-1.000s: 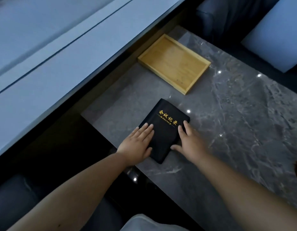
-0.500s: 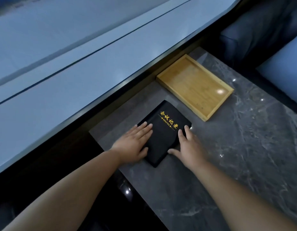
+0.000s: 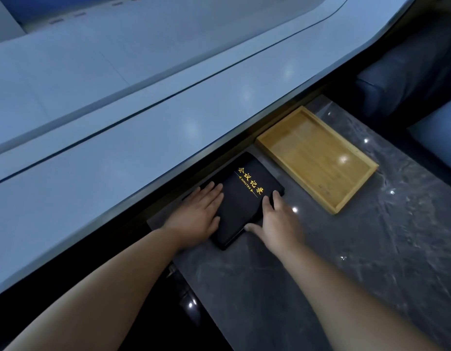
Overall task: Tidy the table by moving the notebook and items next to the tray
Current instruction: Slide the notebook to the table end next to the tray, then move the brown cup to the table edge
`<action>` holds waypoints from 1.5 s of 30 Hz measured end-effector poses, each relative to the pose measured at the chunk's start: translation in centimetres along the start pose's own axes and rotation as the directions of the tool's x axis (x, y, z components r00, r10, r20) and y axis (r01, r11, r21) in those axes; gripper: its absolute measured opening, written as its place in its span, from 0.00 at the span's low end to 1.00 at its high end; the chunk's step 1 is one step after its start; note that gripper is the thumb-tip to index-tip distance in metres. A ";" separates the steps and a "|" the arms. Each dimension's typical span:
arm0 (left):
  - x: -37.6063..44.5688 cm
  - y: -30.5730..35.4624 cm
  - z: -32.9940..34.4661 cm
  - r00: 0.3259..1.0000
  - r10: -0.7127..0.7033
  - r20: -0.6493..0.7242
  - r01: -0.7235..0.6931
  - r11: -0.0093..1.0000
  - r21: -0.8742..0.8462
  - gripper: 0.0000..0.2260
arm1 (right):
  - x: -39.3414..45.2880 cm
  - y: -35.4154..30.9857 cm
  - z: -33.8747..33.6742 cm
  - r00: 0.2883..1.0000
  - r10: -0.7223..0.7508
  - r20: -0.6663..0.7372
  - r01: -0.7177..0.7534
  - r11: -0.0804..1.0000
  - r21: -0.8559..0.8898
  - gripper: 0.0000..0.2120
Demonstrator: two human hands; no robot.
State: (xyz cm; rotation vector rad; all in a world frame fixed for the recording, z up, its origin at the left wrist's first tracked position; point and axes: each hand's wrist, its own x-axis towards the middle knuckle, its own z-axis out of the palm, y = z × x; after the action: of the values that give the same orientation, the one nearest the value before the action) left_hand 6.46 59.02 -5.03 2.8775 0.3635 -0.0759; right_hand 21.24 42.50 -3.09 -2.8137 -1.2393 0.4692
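- While both hands lie flat, the notebook (image 3: 244, 198) sits closed on the grey marble table (image 3: 371, 262), near the table's far left corner, just beside the tray (image 3: 316, 158) with a narrow strip of stone between them.
- Left hand (image 3: 196, 216): palm down on the notebook's left side, fingers stretched out and close together, pressing on the cover and not curled round anything.
- Right hand (image 3: 277, 221): flat along the notebook's right edge, fingers straight, thumb spread out toward the near edge of the cover; it touches the book without gripping it.
- Notebook: black cover, face up, gold characters and the word "MINUTES" showing between the two hands, turned at an angle to the table edge.
- Tray: shallow wooden rectangle with a low rim, lying flat on the marble to the right of the notebook; its floor is bare wood with a spot of reflected light.
- Beyond the table's far edge runs a long pale counter (image 3: 118, 122).
- At the far right, dark blue seating (image 3: 409, 79).
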 end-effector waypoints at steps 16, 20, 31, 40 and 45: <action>1.1 -1.7 -0.4 1.000 0.023 -0.002 -0.023 0.998 0.059 0.27 | 1.7 -0.3 0.3 0.998 -0.046 -0.053 0.046 0.999 -0.005 0.43; 1.0 -1.1 -0.7 1.000 -0.012 0.013 0.011 0.996 0.087 0.27 | 1.5 -0.4 0.2 0.998 -0.043 -0.049 0.043 0.999 -0.005 0.44; -2.3 3.9 -2.5 0.991 -0.133 -0.031 0.135 0.988 0.074 0.29 | -3.6 1.8 -2.0 0.989 -0.112 -0.094 0.115 0.993 0.029 0.38; -7.0 12.4 -3.1 0.994 -0.101 -0.036 0.102 0.995 0.014 0.34 | -14.8 7.7 -2.6 0.998 -0.044 -0.041 0.044 0.999 0.011 0.37; -8.4 17.3 -1.2 0.998 0.014 0.066 -0.017 0.999 0.045 0.36 | -20.8 11.6 -1.8 0.999 0.042 -0.024 -0.042 0.999 -0.003 0.40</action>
State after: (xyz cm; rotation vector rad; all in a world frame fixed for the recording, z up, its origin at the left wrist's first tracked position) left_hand 2.70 41.01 0.74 2.9138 0.3317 -0.1778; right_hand 16.82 19.72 2.33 -2.8445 -1.1794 0.4338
